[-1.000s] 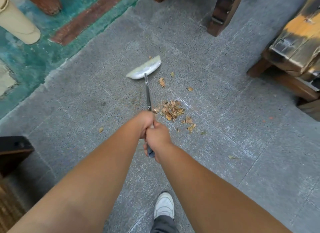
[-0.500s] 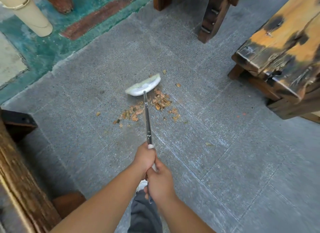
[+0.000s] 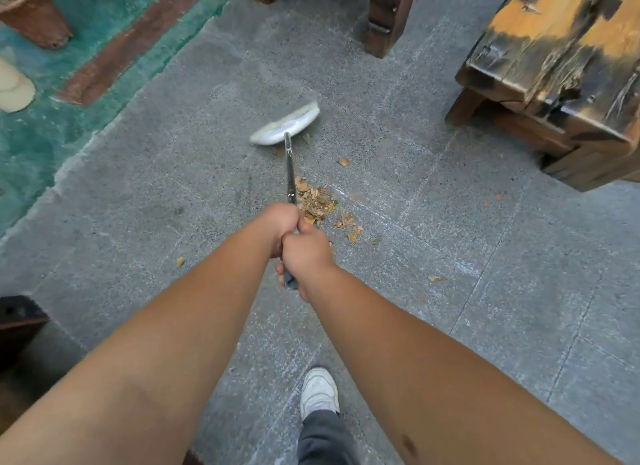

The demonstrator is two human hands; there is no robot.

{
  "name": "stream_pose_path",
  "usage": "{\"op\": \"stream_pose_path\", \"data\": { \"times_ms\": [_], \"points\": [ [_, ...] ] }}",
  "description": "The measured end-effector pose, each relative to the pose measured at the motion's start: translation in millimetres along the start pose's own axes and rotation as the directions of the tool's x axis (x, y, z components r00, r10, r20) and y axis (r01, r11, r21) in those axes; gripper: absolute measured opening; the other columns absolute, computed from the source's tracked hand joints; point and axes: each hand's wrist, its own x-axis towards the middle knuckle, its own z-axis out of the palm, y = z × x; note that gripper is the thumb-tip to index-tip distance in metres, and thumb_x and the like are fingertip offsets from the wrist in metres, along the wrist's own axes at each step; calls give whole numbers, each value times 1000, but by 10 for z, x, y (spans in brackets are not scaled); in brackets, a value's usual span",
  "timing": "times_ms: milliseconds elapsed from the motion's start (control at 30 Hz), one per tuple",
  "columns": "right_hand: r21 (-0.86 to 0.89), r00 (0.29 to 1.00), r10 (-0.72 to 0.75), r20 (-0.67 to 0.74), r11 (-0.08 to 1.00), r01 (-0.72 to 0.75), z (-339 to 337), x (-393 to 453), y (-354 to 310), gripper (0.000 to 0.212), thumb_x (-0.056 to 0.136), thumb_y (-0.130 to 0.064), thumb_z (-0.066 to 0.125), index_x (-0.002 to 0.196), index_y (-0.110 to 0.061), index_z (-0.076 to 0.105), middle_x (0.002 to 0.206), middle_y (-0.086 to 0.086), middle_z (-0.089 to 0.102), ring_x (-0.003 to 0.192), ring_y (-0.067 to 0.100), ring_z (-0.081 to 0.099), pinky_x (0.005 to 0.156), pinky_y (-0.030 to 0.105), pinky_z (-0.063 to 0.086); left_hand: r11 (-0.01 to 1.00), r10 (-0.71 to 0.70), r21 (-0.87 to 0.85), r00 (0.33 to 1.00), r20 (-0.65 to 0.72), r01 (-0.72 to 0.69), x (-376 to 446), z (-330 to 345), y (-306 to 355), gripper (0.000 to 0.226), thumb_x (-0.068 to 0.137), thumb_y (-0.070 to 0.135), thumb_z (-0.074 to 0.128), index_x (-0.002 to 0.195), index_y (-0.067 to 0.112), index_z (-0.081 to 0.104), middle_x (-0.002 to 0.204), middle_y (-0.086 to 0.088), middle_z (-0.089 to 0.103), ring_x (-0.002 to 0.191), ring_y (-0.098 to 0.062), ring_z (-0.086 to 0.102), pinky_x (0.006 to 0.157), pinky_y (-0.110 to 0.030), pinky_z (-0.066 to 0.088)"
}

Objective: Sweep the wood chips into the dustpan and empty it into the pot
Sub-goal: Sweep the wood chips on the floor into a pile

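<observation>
Your broom (image 3: 286, 127) is long, stiff and probably light, with its head in the upper middle. Your left hand (image 3: 281, 224) and right hand (image 3: 306, 253) both wrap tight around its handle. The wood chips (image 3: 317, 203) sit mid-frame; tiny, light, they scatter easily.

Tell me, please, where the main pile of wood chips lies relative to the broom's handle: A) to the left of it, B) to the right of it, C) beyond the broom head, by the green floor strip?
B: the pile of wood chips lies on the grey floor just right of the broom's handle, which both hands grip, nearer than the broom head.
</observation>
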Motion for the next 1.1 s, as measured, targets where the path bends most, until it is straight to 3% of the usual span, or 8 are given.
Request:
{"op": "stream_pose_path", "data": {
  "times_ms": [200, 367, 467, 567, 733, 900, 1100],
  "points": [
    [100, 992, 123, 1, 987, -122, 259, -230, 341, 47, 98, -25, 37, 138, -48, 43, 71, 9, 65, 43, 17, 52, 39, 24, 39, 988, -101, 118, 994, 49, 95, -56, -44, -387, 17, 89, 10, 46, 99, 3, 59, 79, -11, 58, 69, -23, 57, 54, -31, 44],
    [141, 983, 181, 2, 973, -180, 278, -788, 813, 59, 98, -19, 39, 146, -51, 29, 65, 6, 60, 42, 18, 50, 37, 23, 35, 987, -95, 137, 994, 50, 88, -489, 77, -888, 18, 83, 0, 42, 90, 8, 56, 71, -9, 55, 63, -23, 53, 53, -27, 39],
    [152, 986, 166, 7, 974, -166, 252, -1121, 1041, 57, 98, -19, 39, 144, -51, 33, 62, 3, 58, 38, 15, 49, 33, 18, 33, 981, -98, 172, 994, 55, 87, -781, 131, -1115, 16, 80, 1, 44, 87, 8, 56, 67, -9, 55, 60, -24, 53, 52, -27, 38],
    [161, 986, 166, 10, 973, -165, 238, -1415, 1277, 54, 97, -19, 39, 141, -51, 38, 63, 1, 60, 35, 13, 49, 35, 18, 35, 980, -81, 184, 995, 52, 71, -1079, 194, -1341, 22, 81, 2, 43, 94, 4, 61, 76, -14, 60, 67, -27, 55, 54, -27, 38],
    [158, 994, 112, 8, 981, -111, 46, -1910, 1585, 53, 94, -17, 40, 136, -49, 47, 59, 3, 62, 36, 15, 50, 35, 20, 36, 997, -43, 61, 999, 11, 42, -1583, 382, -1632, 13, 82, -1, 47, 80, 6, 58, 70, -11, 56, 70, -26, 53, 61, -30, 40],
    [203, 998, 55, -11, 978, -52, -66, -2277, 1642, 55, 93, -14, 41, 139, -44, 46, 63, 4, 64, 36, 16, 50, 33, 18, 34, 999, -26, -17, 999, 26, 26, -1966, 432, -1643, 20, 81, -2, 46, 67, 13, 50, 65, -8, 52, 63, -23, 50, 60, -31, 40],
    [259, 998, -1, -67, 966, 18, 29, -1892, 1323, 52, 93, -16, 43, 137, -44, 48, 63, 3, 61, 35, 16, 48, 35, 19, 32, 999, 50, 3, 998, 42, -50, -1586, 297, -1263, 13, 83, 0, 47, 85, 5, 59, 80, -16, 56, 79, -28, 55, 73, -38, 46]
  ]
}}
